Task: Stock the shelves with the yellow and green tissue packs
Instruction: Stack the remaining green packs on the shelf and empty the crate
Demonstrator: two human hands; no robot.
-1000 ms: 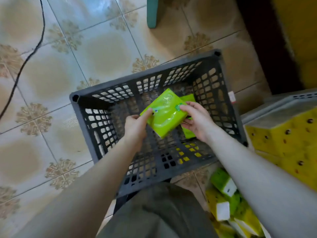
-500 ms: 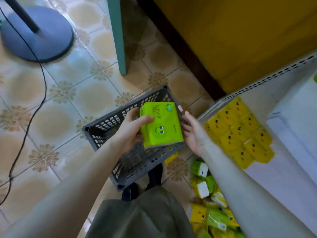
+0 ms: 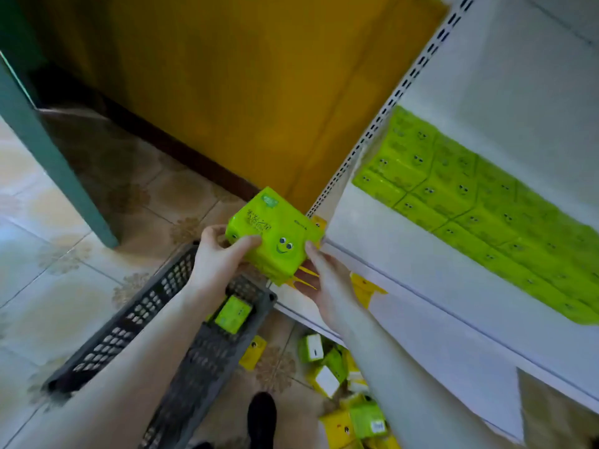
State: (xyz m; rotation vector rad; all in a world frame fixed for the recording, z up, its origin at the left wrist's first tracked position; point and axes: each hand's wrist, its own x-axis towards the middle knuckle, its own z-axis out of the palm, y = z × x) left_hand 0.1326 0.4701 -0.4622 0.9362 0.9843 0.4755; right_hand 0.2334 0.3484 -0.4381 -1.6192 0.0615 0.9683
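Gripped from both sides in mid-air, a green tissue pack (image 3: 275,234) with a smiling face, just beside the front corner of a white shelf (image 3: 421,277). Around its left end, the left hand (image 3: 215,257), thumb across the top; under its right edge, the right hand (image 3: 324,283), thumb against the side. Directly below, a dark slatted crate (image 3: 136,319) on tiled floor, with another green pack (image 3: 233,313) inside. On the shelf, a neat row of green packs (image 3: 479,202). Beneath it, loose yellow and green packs (image 3: 327,367) scattered on the floor.
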